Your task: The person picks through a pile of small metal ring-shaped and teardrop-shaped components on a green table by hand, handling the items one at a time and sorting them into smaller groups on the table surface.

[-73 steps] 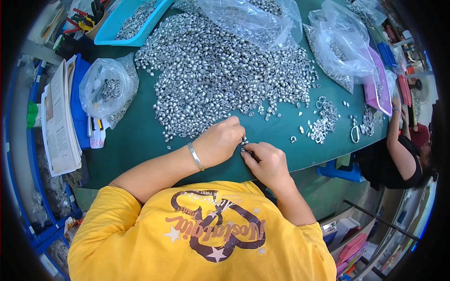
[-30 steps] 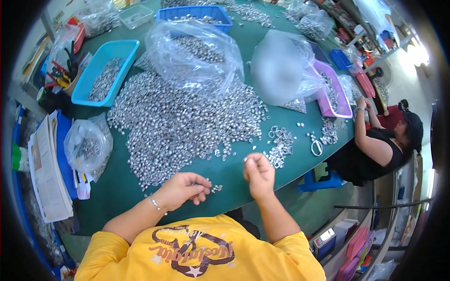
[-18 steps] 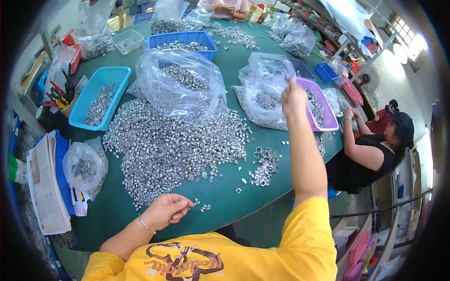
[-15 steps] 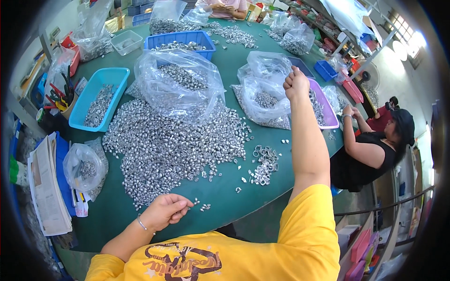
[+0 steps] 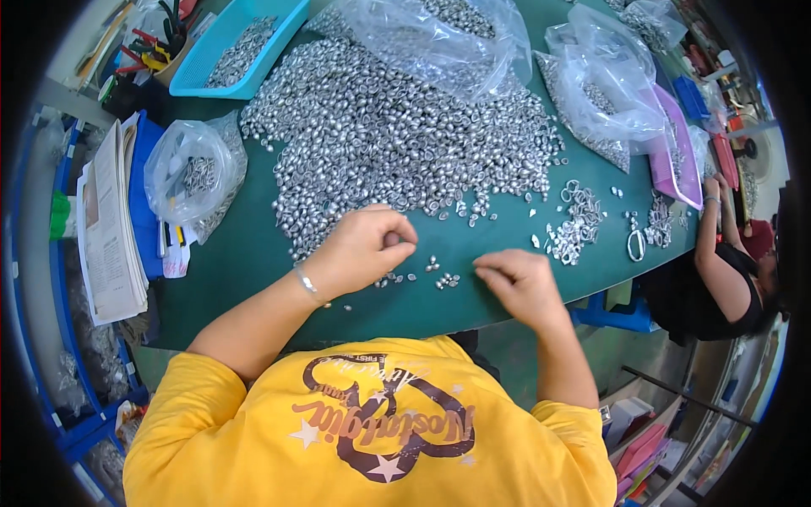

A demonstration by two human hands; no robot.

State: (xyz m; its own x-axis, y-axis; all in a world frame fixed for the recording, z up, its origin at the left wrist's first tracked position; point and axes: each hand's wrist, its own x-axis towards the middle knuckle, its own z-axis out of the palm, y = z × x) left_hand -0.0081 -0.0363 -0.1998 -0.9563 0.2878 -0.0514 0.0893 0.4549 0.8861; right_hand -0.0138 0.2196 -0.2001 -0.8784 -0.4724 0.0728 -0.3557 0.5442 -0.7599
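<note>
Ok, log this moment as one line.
left hand: at near edge of metal pile | right hand: beside small metal cluster | grip: unclear for both

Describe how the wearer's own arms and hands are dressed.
Both the left hand and the right hand are ungloved. A narrow, shiny silver-coloured bangle circles the left wrist; nothing shows on the right one. The forearms are uncovered, below short, loose sleeves of a yellow T-shirt printed with dark shapes, lettering and pale stars.

Head-height view (wide fisheye), downward over the green table [image 5: 232, 279]
</note>
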